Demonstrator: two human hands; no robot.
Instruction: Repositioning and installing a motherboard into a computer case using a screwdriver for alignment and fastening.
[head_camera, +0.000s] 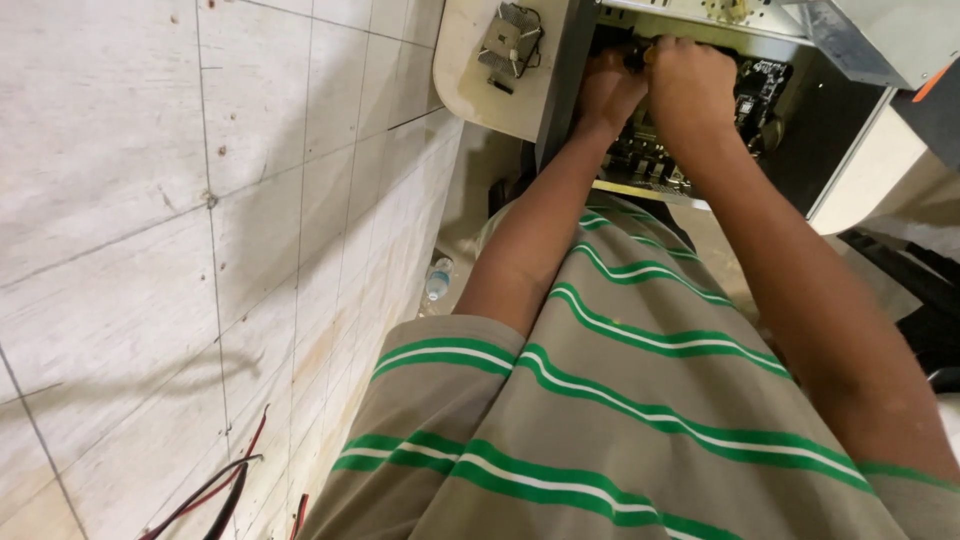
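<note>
At the top of the frame, your right hand (690, 85) is gripping a yellow-handled tool (648, 55) inside the open computer case (560, 80); your left hand (608, 92) is resting curled on the circuit board (650, 160).

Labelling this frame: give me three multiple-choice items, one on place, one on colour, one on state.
1. Where are both hands?
A. Inside the open computer case
B. On the floor tiles
C. On the water bottle

2. Shirt stripe colour?
A. Red
B. Green and white
C. Blue

3. State of the right hand?
A. Flat and open
B. Hanging free
C. Closed around a yellow-and-black handle

Answers: A, the left hand and right hand sit over the circuit board in the case; B, the stripes on the shirt show it; C, its fingers wrap the handle.
</note>
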